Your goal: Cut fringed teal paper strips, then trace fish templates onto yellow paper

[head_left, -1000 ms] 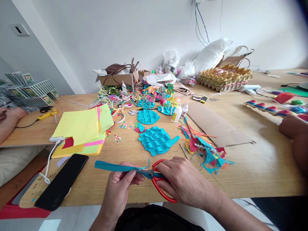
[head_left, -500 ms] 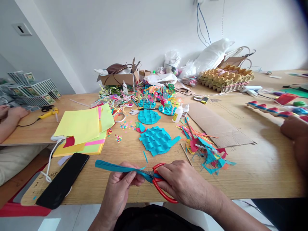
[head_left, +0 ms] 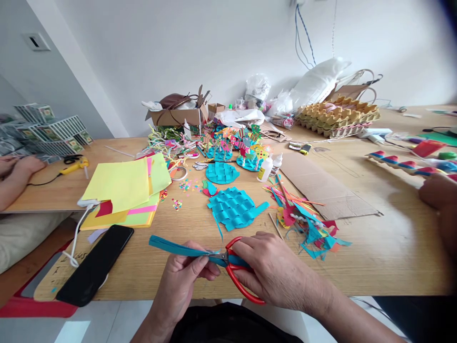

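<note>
Blue paper strips (head_left: pixel 173 246) are pinched between the thumb and fingers of my left hand (head_left: pixel 185 271), their long end pointing left. My right hand (head_left: pixel 267 271) is wrapped round the red handles of the scissors (head_left: pixel 240 281). The scissor blades lie along the strips, close to my left thumb. Just beyond the hands, a woven blue paper piece (head_left: pixel 233 208) rests on the table (head_left: pixel 371 262), a thin blue sliver at its lower left edge. Behind it is a smaller woven blue piece (head_left: pixel 221 172).
Yellow paper sheets (head_left: pixel 116 183) and a black phone (head_left: pixel 96 264) lie left. Coloured scraps (head_left: pixel 312 233), glue bottles (head_left: pixel 264 169) and cardboard (head_left: pixel 324 186) are to the right. Other people's hands show at the far left (head_left: pixel 26 166) and far right (head_left: pixel 435 190).
The loose blue sliver has moved right and down against the woven piece. My left hand and the strips have shifted slightly right. The view has shifted a little.
</note>
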The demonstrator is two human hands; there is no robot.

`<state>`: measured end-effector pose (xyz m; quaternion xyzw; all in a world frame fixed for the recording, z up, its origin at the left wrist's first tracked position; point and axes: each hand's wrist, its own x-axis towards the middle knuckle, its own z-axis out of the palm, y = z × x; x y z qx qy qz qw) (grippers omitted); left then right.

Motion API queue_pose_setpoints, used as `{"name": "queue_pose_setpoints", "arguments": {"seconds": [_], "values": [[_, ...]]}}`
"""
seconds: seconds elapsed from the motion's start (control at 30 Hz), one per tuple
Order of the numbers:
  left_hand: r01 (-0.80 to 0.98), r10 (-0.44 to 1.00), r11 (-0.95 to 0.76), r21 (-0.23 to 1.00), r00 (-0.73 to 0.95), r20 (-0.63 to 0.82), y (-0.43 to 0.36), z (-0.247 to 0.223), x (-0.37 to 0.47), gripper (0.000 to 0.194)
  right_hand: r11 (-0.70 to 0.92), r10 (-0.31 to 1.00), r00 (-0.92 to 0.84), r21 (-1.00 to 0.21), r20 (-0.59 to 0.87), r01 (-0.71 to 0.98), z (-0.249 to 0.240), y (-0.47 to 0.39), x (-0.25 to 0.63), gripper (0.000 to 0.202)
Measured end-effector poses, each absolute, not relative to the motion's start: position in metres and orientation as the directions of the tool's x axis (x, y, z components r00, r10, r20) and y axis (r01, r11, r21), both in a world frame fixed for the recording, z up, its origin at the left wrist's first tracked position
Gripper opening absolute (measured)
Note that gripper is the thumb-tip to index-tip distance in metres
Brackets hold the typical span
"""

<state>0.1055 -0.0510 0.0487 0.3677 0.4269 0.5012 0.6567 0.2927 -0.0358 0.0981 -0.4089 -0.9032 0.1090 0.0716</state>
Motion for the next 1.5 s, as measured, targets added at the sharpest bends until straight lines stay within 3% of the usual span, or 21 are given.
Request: {"name": "queue_pose_setpoints", "arguments": {"seconds": [1.13, 1.4, 1.5], "values": [[-0.403, 0.966, 0.237, 0.884, 0.195, -0.17, -0.05, 0.041, 0.103, 0.009, 0.693, 0.711, -0.699, -0.242, 0.075, 0.679, 0.081, -0.036, 0.292, 0.021], [-0.361, 0.978, 0.203, 0.91, 0.116, -0.173, -0.047, 0.043, 0.096, 0.011, 0.582, 0.786, -0.618, -0.371, 0.026, 0.724, 0.088, -0.038, 0.315, 0.011], [-0.36, 0.98, 0.198, 0.912, 0.061, -0.188, -0.045, 0.045, 0.094, 0.012, 0.495, 0.841, -0.534, -0.523, 0.088, 0.694, 0.083, -0.045, 0.332, 0.019]]}}
